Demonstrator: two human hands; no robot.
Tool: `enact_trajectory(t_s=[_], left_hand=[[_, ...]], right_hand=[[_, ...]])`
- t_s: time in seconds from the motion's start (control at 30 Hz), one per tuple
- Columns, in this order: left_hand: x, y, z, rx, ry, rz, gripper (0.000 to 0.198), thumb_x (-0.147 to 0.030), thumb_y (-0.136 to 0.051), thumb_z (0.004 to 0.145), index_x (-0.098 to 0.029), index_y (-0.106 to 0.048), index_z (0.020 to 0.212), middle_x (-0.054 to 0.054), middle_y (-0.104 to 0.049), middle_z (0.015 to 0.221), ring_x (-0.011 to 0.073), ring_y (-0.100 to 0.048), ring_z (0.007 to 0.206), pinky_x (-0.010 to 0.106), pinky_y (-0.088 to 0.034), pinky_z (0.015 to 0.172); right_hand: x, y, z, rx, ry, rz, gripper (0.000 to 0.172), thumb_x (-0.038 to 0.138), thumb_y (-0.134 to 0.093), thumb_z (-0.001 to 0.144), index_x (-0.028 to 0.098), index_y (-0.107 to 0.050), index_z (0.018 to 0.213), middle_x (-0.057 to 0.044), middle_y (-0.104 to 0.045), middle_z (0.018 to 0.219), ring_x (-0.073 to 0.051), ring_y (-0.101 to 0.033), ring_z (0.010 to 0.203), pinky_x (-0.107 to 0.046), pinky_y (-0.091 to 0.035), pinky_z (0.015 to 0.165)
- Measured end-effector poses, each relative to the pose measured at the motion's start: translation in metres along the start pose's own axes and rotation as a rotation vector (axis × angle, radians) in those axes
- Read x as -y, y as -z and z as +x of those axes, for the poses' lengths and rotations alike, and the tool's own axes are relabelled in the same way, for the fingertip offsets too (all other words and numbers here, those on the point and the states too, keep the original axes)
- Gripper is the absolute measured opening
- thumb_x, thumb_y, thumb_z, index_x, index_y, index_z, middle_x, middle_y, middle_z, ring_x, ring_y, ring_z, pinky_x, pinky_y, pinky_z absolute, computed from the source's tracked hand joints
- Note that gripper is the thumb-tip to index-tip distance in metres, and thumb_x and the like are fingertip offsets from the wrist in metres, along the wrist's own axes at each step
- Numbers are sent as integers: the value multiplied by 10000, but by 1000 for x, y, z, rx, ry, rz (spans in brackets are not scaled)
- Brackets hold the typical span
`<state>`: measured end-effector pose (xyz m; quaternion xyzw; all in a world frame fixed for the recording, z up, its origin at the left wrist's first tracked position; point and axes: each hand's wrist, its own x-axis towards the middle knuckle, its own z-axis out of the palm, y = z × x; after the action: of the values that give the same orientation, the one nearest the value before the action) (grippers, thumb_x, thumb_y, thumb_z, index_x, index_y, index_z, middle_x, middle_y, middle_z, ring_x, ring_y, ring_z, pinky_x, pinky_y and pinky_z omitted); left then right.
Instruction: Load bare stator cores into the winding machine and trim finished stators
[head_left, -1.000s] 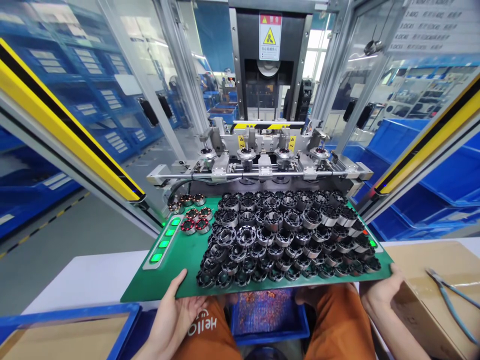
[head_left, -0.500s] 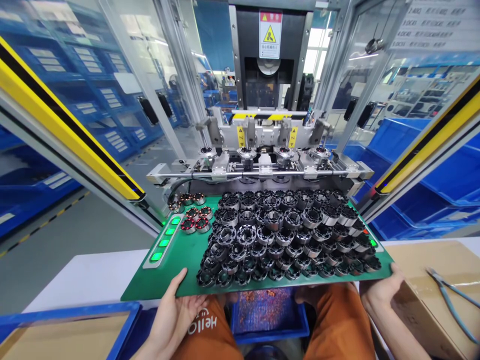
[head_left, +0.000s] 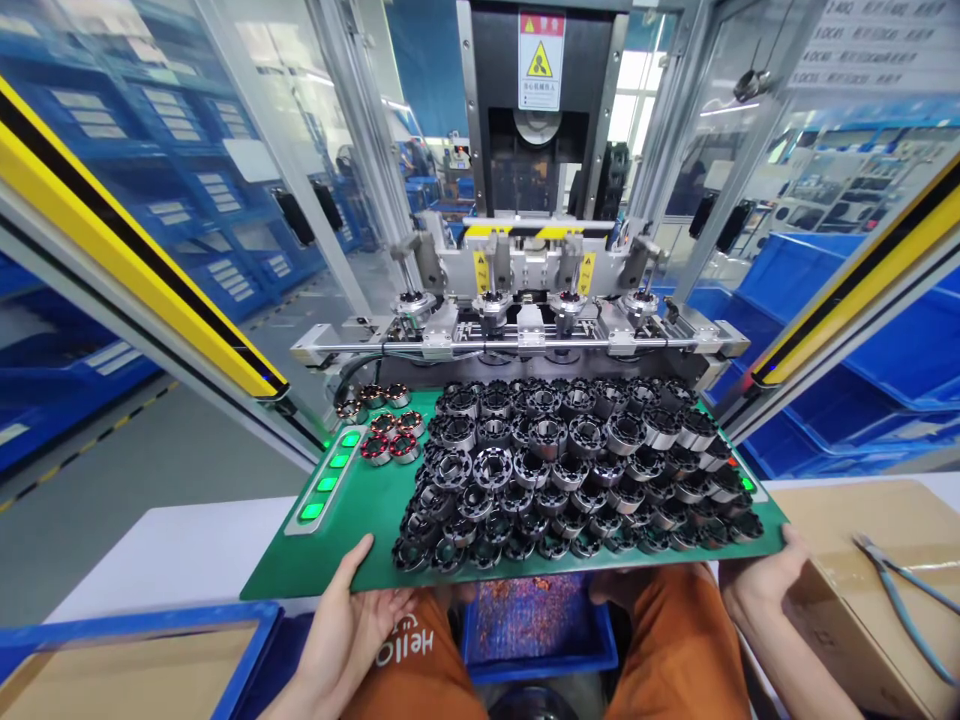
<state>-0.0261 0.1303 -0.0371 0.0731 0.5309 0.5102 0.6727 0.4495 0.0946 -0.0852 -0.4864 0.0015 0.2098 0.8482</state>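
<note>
Compared with one second ago, the yellow-and-black striped bar (head_left: 484, 232) of the machine stands higher above the row of four metal holders (head_left: 492, 315), while our two hands have kept almost the same place. Our left hand (head_left: 337, 625) is at the front edge of the green board (head_left: 315, 560): its thumb lies on the top, and its other fingers are half curled under the edge. Our right hand (head_left: 765, 582) is at the right front corner of this board and touches it. Since the board covers some part of both hands, we cannot tell how strongly they press.

On the board, in front of us, many black-and-silver rings (head_left: 547, 453) are crowded in rows. To the left of them we see a smaller group of copper-wound rings (head_left: 376, 459), near a panel of green lit buttons (head_left: 327, 485). Below the board, between our orange trouser legs (head_left: 675, 650), is a blue tray (head_left: 525, 671) with small coloured scraps. At our right, blue-handled pliers (head_left: 895, 597) lie on a cardboard box (head_left: 832, 630).
</note>
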Motion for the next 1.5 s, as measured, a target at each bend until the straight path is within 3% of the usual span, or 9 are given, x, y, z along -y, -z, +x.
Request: enact_trajectory(t_s=[0.17,0.37,0.5,0.7,0.83,1.0,1.27,1.5], left_hand=[[-4,-3,-1,-35,39,8,210,-272,-658,961,-159,-706,1131,80,-776,897,213,-687,627,343,-602,607],[-2,0,2,-14,25,-3,361,-302,-712,893,-163,-712,1226,38,-732,762,173,-565,476,331,-573,566],[0,3,6,-18,20,0,386,-318,-721,882,-166,-711,1236,41,-737,769,174,-567,475,329,-575,556],[-4,-5,-2,-28,22,14,312,-287,-669,924,-151,-705,1202,60,-745,800,171,-568,481,332,-583,566],[-5,-9,-7,-61,24,24,242,-268,-630,960,-160,-691,1168,82,-759,863,213,-670,604,327,-594,579],[-5,-8,-4,-47,36,-2,234,-277,-669,927,-165,-713,1127,24,-675,699,159,-517,451,334,-596,569],[-6,-7,-5,-56,48,28,314,-299,-650,949,-138,-705,1212,116,-804,946,219,-711,635,338,-622,619],[-7,-11,-9,-64,36,27,262,-269,-635,956,-138,-702,1173,71,-750,811,207,-652,560,338,-600,566]], right_hand=[[-1,1,2,-11,13,21,368,460,-523,869,204,-699,1067,-3,-702,1005,-183,-626,917,-300,-526,793],[-2,2,1,14,24,0,392,503,-551,855,219,-699,1081,-6,-701,988,-208,-618,918,-342,-558,807],[0,2,-1,7,-6,-21,405,483,-520,882,214,-715,1113,-10,-712,1004,-205,-628,913,-329,-552,772],[0,1,1,2,2,-13,413,488,-517,872,215,-711,1114,-8,-723,1049,-201,-637,937,-318,-536,774],[-1,1,2,-4,11,-3,420,505,-531,848,205,-698,1091,-12,-707,1031,-200,-629,926,-321,-526,770],[0,2,-2,44,44,-31,398,517,-571,838,219,-693,1072,-10,-697,981,-211,-610,909,-331,-510,738],[1,5,-2,74,35,-76,382,559,-621,826,229,-660,1013,0,-664,875,-203,-579,806,-330,-504,656],[3,-1,-6,43,29,-49,358,531,-585,832,224,-659,1002,-5,-669,929,-205,-591,861,-333,-500,710]])
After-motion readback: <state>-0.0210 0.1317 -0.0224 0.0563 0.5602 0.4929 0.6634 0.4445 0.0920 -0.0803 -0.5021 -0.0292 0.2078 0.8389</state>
